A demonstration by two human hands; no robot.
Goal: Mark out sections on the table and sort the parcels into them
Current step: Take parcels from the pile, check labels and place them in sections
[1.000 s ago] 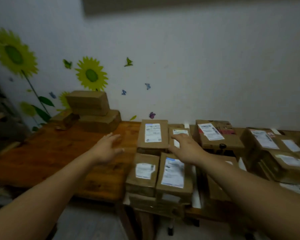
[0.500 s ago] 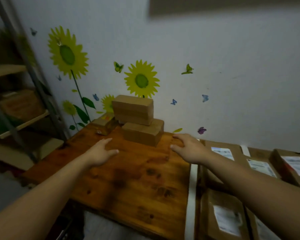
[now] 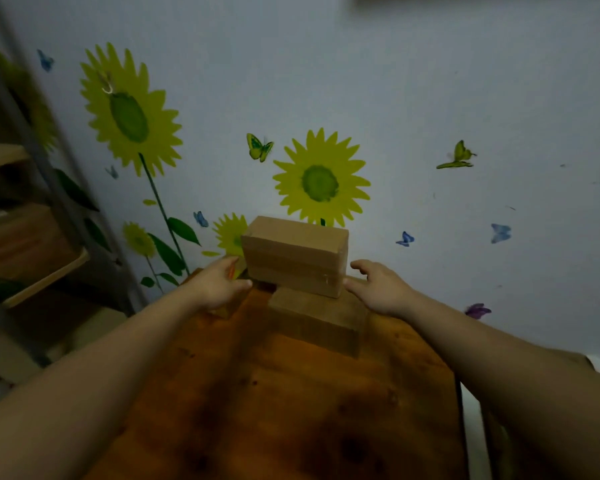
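Two plain brown cardboard parcels are stacked at the far end of the wooden table [image 3: 291,403], against the wall. The upper parcel [image 3: 295,256] lies askew on the lower parcel [image 3: 312,320]. My left hand [image 3: 219,284] is at the upper parcel's left end, fingers straight, thumb near its bottom corner. My right hand [image 3: 378,287] is at its right end, fingers spread and relaxed. Neither hand plainly grips the box; contact is hard to tell. A smaller brown box [image 3: 229,306] sits mostly hidden under my left hand.
A wall with sunflower and butterfly stickers stands right behind the stack. A metal rack with wooden shelves [image 3: 32,271] fills the left side. A white strip [image 3: 471,427] runs along the table's right edge.
The view swung left from the labelled parcels to the plain stack. Both hands reached forward across the table and now flank the upper parcel.
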